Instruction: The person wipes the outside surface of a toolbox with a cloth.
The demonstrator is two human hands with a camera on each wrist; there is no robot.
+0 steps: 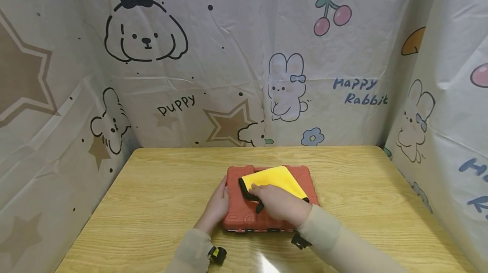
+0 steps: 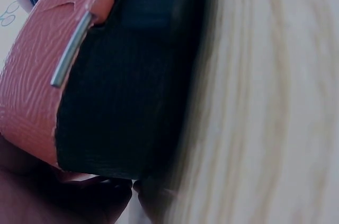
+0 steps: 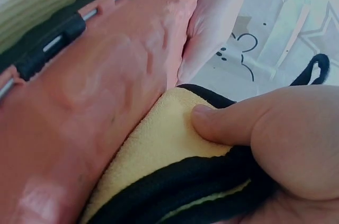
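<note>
A red plastic case (image 1: 240, 209) with a black lower half (image 2: 122, 97) lies flat on the table, its hinge side with metal pins facing me. My left hand (image 1: 217, 205) rests along the left side of the case, fingers stretched against its wall. On the lid lies a folded yellow cleaning cloth (image 1: 278, 180) with black edging and a small black loop. My right hand (image 1: 280, 203) holds this cloth against the lid. In the right wrist view the thumb (image 3: 222, 123) lies on top of the cloth, and folded layers show beneath it; the other fingers are mostly hidden.
The wood-grain table (image 1: 164, 188) extends around the case. Behind it and along both sides hangs a pale printed curtain (image 1: 213, 70) with cartoon animals. Black wrist straps (image 1: 218, 255) sit on the sleeves near the table's front.
</note>
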